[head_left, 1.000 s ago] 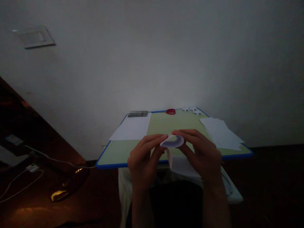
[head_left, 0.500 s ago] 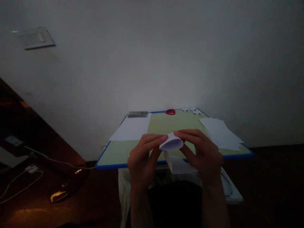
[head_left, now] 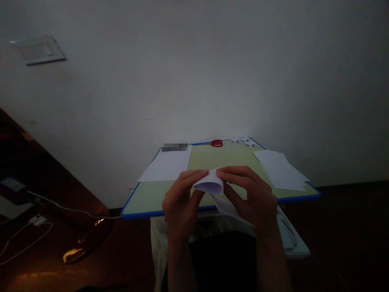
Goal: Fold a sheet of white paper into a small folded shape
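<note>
A white strip of paper [head_left: 209,187] is curled into an open loop between my hands, above the near edge of the table. My left hand [head_left: 184,198] pinches the loop's left side, fingertips on top and thumb beneath. On the right, my right hand [head_left: 251,194] grips the same strip, its fingertips at the top of the curl and its thumb under it. The strip's tail hangs down and runs to the right below my right hand. Part of the paper is hidden behind my fingers.
The green table [head_left: 206,158] has a blue rim. A white sheet [head_left: 167,165] lies left, below a blurred-out item [head_left: 174,147]. Red-handled scissors [head_left: 216,143] and small folded paper shapes [head_left: 244,140] lie at the back. Paper sheets [head_left: 281,168] are stacked right. A cable [head_left: 73,211] hangs left.
The paper loop has shifted left and tilted between my fingers, and my right hand has moved slightly left with it. Its hanging tail now looks narrower. The view has shifted slightly.
</note>
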### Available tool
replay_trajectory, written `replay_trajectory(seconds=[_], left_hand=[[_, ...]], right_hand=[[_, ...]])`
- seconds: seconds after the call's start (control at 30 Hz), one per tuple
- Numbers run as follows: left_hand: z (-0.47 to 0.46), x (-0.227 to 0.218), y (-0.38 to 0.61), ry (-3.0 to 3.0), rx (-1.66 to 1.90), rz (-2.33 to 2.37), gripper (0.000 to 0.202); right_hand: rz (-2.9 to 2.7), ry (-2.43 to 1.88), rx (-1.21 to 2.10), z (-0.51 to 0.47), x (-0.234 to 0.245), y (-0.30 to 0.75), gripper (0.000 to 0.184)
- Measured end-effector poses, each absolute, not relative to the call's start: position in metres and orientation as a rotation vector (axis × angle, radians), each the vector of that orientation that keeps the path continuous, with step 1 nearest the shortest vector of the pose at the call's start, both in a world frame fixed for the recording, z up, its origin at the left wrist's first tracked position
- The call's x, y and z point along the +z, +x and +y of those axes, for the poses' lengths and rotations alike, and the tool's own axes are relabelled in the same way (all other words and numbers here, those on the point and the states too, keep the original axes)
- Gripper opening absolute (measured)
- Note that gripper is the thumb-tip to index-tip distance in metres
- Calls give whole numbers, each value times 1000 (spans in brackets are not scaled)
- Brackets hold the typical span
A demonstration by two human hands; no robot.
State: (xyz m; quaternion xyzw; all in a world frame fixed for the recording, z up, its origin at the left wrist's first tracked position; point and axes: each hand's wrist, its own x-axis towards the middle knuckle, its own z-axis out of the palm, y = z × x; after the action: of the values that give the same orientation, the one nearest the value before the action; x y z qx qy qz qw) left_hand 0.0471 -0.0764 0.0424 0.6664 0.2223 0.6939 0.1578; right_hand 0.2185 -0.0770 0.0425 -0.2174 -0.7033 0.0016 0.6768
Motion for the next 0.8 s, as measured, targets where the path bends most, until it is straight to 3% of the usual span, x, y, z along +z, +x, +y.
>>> replay_trajectory(seconds=[0.43,0.8], left_hand=[[-77,40,46,1939,1969,644,20],[-76,40,43,1996,1927,575,32]], right_hand=[[-1583,-473,29,-76,42,221,39],[-1568,-474,71,-76,43,221,42]])
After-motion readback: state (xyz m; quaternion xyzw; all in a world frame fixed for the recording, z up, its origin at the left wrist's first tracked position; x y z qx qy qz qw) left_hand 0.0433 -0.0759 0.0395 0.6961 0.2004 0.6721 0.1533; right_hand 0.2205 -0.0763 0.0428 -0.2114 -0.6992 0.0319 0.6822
